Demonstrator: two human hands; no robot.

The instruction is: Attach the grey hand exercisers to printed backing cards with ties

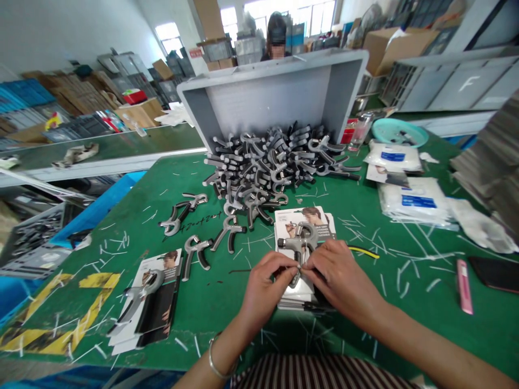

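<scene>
My left hand (265, 278) and my right hand (334, 270) meet over a stack of printed cards (286, 220), fingertips pinched together. What they pinch is thin and too small to make out. Under the fingers a grey and black spring hand grip strengthener (310, 235) lies on the top card, its lower handle partly hidden by my hands. Just beyond the stack, several loose hand grips (230, 232) lie on the green table, in front of a large heap of them (263, 167). Another hand grip (140, 289) rests on a second card pile (156, 308) at the left.
A grey crate (267, 94) lies tipped on its side behind the heap. White plastic packs (417, 202), a turquoise plate (399, 129), a pink cutter-like tool (464, 286) and a dark phone (497, 273) are at the right. Thin white strips litter the table. A person (277, 38) is behind the crate.
</scene>
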